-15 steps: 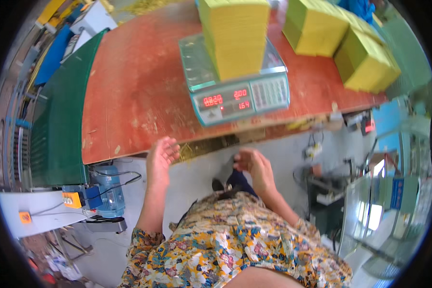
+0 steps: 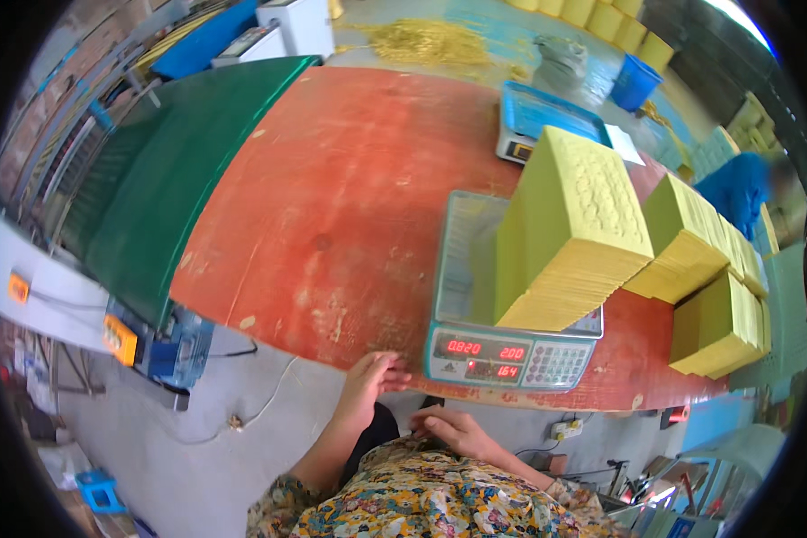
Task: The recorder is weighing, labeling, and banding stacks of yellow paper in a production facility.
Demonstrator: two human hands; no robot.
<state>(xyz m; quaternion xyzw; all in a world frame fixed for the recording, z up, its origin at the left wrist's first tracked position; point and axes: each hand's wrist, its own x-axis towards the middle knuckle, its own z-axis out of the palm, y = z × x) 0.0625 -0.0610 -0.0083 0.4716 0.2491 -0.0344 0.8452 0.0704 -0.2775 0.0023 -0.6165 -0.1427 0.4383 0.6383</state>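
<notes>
Now | left hand point(image 2: 368, 381) open, fingertips on near edge of red table point(image 2: 332, 206) | right hand point(image 2: 453, 430) loosely open, empty, below edge | yellow paper stack point(image 2: 569, 233) standing on scale point(image 2: 511, 354), just beyond | best kept clear of platform for steady reading.

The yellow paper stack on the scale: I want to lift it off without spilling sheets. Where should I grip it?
Probably clasp the yellow paper stack at its two long side faces, low down, coming from the near table edge: it is a tall block of loose sheets overhanging the scale.
</notes>
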